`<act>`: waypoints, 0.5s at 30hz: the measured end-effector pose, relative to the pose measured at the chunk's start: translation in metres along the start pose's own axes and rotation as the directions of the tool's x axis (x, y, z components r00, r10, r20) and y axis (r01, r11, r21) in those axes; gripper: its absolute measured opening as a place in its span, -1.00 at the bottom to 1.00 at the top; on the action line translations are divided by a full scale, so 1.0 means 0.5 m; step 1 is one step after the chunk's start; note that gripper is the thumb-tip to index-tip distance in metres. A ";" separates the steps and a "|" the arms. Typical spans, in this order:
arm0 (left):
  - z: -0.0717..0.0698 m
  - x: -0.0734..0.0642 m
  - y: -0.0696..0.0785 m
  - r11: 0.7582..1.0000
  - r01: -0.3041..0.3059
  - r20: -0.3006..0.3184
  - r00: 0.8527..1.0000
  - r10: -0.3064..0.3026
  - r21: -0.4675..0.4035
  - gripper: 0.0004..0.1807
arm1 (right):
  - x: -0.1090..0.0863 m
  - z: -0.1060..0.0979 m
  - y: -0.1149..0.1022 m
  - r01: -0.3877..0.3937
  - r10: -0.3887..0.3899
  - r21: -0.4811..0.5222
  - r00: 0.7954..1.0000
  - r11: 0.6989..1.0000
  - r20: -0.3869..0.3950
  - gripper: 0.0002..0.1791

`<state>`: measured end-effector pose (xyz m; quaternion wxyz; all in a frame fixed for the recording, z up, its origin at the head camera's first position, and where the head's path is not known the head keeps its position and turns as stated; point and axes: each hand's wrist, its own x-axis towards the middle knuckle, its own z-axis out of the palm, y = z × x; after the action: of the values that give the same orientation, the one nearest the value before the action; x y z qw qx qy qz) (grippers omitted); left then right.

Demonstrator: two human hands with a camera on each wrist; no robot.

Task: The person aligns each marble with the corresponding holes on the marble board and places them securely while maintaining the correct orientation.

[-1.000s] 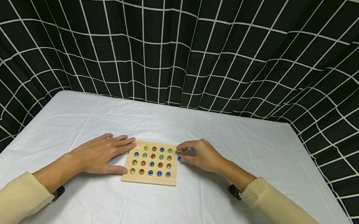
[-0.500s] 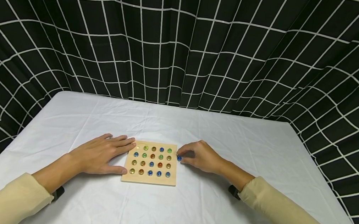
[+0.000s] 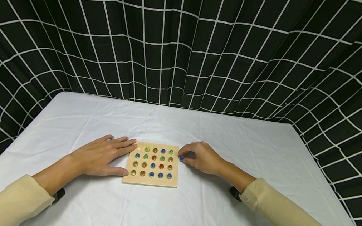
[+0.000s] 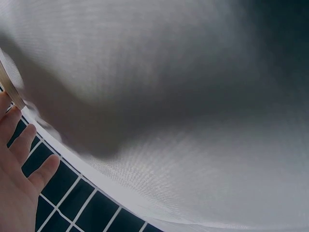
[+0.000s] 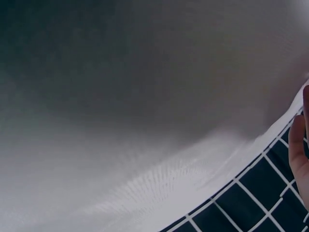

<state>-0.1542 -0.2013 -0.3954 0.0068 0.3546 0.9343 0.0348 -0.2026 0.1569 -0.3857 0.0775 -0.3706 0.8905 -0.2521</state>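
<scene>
A flat light-wood board [image 3: 148,180] lies on the table, with rows of small glass marbles in blue, green, amber and red set in its face. My left hand [image 3: 106,156] rests along the board's left side, fingers extended, with fingertips on its upper left corner and the thumb on the lower left. Just off the right edge is a blue marble [image 3: 181,159], pinched between the thumb and index finger of my right hand [image 3: 204,158]. In the left wrist view some fingers [image 4: 44,171] show beside the board's edge [image 4: 10,89]; the right wrist view catches only part of a hand.
A white cloth [image 3: 146,214] covers the table and has light creases. Behind and on both sides hangs a black curtain [image 3: 173,55] with a white grid. Dark wrist straps [image 3: 235,194] show below the beige sleeves [image 3: 291,216].
My right thumb and index finger have closed in on the blue marble, which has shifted very slightly away from me. The left hand and the board stay in place.
</scene>
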 end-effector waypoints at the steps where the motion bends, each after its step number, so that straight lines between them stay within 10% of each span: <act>1: 0.000 0.000 0.000 1.000 0.000 0.000 1.000 0.000 -0.002 -0.01 | 0.000 -0.001 0.001 0.003 -0.003 0.002 1.000 1.000 -0.005 -0.75; 15: 0.000 0.001 0.000 1.000 -0.003 0.000 1.000 0.003 -0.001 -0.01 | 0.020 -0.030 -0.021 0.062 -0.059 0.043 0.997 0.997 -0.056 -0.70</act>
<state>-0.1544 -0.2009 -0.3953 0.0068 0.3560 0.9338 0.0352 -0.2081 0.1494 -0.3672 0.0535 -0.3886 0.8748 -0.2843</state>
